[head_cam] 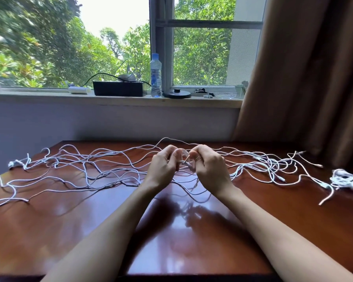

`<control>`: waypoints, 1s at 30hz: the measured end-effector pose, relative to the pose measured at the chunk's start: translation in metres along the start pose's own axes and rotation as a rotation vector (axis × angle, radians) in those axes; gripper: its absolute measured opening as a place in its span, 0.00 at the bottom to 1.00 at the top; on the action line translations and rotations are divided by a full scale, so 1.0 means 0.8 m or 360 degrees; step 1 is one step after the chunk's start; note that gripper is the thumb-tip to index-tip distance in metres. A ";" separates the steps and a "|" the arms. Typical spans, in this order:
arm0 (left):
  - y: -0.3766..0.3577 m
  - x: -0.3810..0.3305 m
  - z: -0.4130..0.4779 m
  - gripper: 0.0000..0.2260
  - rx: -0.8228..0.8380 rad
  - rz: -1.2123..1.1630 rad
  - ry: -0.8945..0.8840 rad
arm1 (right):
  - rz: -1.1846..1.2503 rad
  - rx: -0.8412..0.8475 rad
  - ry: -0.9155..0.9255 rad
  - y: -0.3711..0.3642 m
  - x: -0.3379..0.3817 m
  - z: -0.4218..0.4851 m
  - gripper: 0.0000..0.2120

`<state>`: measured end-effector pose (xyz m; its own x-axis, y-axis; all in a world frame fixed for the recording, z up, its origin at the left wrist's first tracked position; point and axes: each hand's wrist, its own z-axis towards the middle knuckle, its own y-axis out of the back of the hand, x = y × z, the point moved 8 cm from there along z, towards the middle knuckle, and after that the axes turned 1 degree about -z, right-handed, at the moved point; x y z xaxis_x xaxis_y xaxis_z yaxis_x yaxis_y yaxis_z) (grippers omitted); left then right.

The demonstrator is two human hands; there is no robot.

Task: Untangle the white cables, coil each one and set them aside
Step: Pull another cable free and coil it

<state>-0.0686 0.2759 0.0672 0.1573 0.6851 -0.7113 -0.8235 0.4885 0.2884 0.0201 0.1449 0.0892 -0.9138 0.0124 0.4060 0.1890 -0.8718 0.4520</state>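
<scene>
So here's the mess: white cables [80, 169] sprawled across pretty much the whole far half of my wooden table [49, 231], from the left edge to past the middle on the right, crossing over each other everywhere. Both my hands are up over the centre of the tangle, nearly touching each other. My left hand [163, 165] has its fingers curled in, and my right hand [208, 167] is curled the same way. Between them I've got a small loop [186, 158] of the white cable pinched. It's a bit blurry in there, so I honestly can't say how many strands are in my fingers or whether it's a knot. More strands hang down from under my hands onto the table and run off to both sides. Over by the right edge of the table there's a separate bundle [348, 181] of white cable bunched up, well apart from my hands, with a couple of loose ends trailing out of it. I can't tell if it's a neat coil. Behind all this, on the windowsill [130, 102], there's a water bottle [156, 76] standing upright, a black box [119, 88] just to its left and a flat black disc [177, 93] just to its right. A brown curtain [306, 78] hangs on the right.
</scene>
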 end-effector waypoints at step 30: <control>-0.025 -0.028 -0.010 0.09 0.0564 -0.0244 -0.0016 | 0.0393 -0.0030 -0.0766 0.009 -0.065 0.016 0.15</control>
<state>-0.0600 0.2463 0.0722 0.2708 0.5941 -0.7574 -0.5506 0.7410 0.3843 0.0737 0.1443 0.0815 -0.5740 0.0250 0.8185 0.3668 -0.8858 0.2843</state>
